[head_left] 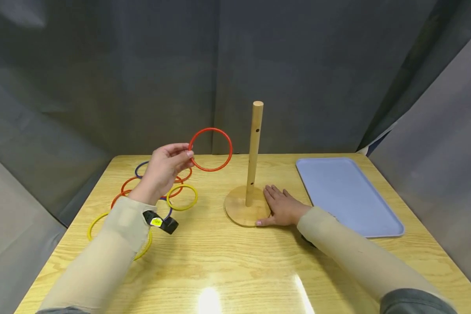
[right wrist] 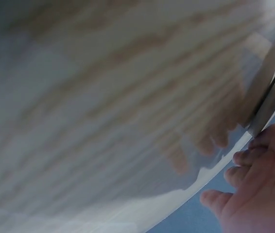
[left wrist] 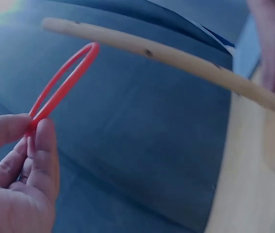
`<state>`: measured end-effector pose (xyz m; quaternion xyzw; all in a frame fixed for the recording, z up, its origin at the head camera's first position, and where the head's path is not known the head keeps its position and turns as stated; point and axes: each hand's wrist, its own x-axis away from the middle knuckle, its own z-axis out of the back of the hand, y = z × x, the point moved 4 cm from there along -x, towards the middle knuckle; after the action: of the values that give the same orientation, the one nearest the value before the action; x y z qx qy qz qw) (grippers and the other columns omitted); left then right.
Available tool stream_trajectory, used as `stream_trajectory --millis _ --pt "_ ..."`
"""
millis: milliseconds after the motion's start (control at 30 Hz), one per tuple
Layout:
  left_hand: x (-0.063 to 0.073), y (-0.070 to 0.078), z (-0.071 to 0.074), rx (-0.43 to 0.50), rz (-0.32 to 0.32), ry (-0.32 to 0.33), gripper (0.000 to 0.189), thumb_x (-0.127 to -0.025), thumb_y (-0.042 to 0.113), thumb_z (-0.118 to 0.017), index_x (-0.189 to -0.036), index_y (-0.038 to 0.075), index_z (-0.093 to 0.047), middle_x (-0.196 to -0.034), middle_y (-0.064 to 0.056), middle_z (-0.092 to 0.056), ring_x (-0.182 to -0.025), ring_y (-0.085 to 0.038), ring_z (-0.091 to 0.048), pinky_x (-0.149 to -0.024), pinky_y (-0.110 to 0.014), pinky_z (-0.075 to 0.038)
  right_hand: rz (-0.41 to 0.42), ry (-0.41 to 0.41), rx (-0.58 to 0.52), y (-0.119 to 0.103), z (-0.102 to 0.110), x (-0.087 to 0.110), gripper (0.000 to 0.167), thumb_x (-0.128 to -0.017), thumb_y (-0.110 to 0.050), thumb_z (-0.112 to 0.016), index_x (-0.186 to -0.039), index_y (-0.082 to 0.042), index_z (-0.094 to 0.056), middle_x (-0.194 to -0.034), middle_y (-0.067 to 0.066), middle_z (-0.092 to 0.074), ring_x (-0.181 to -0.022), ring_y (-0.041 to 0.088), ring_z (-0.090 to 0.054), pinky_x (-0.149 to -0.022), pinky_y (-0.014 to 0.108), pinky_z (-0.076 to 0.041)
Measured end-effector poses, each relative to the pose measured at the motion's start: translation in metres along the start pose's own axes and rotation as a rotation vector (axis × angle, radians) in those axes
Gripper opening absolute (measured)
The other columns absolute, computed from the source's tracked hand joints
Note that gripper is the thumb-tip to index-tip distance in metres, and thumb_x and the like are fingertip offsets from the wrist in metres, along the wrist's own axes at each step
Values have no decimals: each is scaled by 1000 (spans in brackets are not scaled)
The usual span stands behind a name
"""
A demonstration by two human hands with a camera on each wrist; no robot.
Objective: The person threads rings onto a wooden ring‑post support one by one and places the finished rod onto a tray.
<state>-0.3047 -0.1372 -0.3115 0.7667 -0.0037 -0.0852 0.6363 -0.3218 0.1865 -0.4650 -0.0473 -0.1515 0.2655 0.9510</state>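
My left hand [head_left: 165, 169] pinches a red ring [head_left: 210, 169] by its left edge, between thumb and fingers. The ring is held up in the air, left of a wooden post [head_left: 254, 152] that stands upright on a round base [head_left: 235, 208]. In the left wrist view the ring [left wrist: 59, 98] appears nearly edge-on, below the post's tip. My right hand [head_left: 283, 208] rests on the right side of the base with fingers extended, the thumb at the near edge. Only its fingers and palm edge show at the lower right of the right wrist view.
Several red, blue and yellow rings lie on the left of the wooden table [head_left: 227, 266], partly hidden by my left arm; one yellow ring [head_left: 196, 197] is nearest the post. A pale blue tray [head_left: 349, 196] lies at the right. Grey curtains [head_left: 161, 78] hang behind the table.
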Motion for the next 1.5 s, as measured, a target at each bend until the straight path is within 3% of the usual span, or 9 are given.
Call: stream_trajectory --millis 133,367,600,733,833,967,1167,1367,1500 --pt "-12 24 -17 110 -13 -30 20 -101 -4 -63 -95 11 -74 -91 -3 -69 -79 -13 -66 -77 -23 -59 -5 -7 -1 -1 0 1 119 -90 -78 -57 -161 8 -14 -168 28 -9 -155 43 -6 -123 62 -12" --pt "-26 59 -47 265 -80 -90 19 -100 -6 -62 -93 7 -75 -89 -6 -69 -76 -14 -66 -74 -24 -60 -24 -2 17 2 -3 0 119 -89 -81 -55 -162 5 -16 -168 27 -7 -154 47 -5 -121 66 -13" --pt "-36 64 -75 323 -76 -136 16 -100 -6 -62 -95 4 -73 -90 -8 -68 -75 -15 -65 -75 -24 -60 -22 37 55 4 -1 0 119 -88 -83 -53 -162 4 -18 -168 25 -11 -154 45 -9 -120 66 -17" --pt "-40 57 -83 278 -48 -122 14 -100 -4 -63 -96 5 -73 -91 -8 -68 -77 -15 -65 -77 -24 -60 -27 43 52 3 1 -1 118 -88 -82 -54 -162 3 -19 -168 25 -16 -154 44 -13 -120 64 -19" --pt "-44 47 -86 236 -6 -107 12 -100 -3 -64 -98 5 -72 -92 -7 -67 -78 -16 -64 -77 -24 -59 -37 38 53 2 1 -1 118 -88 -82 -54 -163 3 -18 -168 25 -16 -154 43 -13 -121 64 -19" --pt "-49 23 -82 208 64 -82 12 -101 -4 -63 -98 5 -70 -91 -6 -67 -78 -14 -64 -75 -24 -59 -33 36 51 1 1 -3 118 -88 -82 -54 -163 3 -17 -168 25 -13 -154 45 -9 -120 65 -18" --pt "-49 -26 -72 202 159 -72 12 -102 -4 -60 -99 5 -68 -93 -5 -66 -80 -14 -64 -75 -23 -58 -34 33 54 -2 3 -3 118 -89 -81 -55 -163 2 -16 -169 24 -9 -155 45 -5 -120 66 -17" --pt "-38 -81 -63 183 237 -71 8 -103 -5 -57 -106 -1 -63 -94 -7 -63 -80 -13 -63 -77 -23 -58 -32 30 76 -4 2 -3 117 -89 -82 -52 -163 1 -17 -169 24 -11 -155 45 -7 -121 65 -17" --pt "-32 -119 -57 121 291 -63 13 -103 -5 -56 -115 -9 -60 -96 -7 -61 -84 -14 -63 -81 -26 -59 -34 34 79 -6 3 -3 117 -89 -81 -53 -163 2 -18 -168 25 -13 -154 46 -10 -120 66 -19"
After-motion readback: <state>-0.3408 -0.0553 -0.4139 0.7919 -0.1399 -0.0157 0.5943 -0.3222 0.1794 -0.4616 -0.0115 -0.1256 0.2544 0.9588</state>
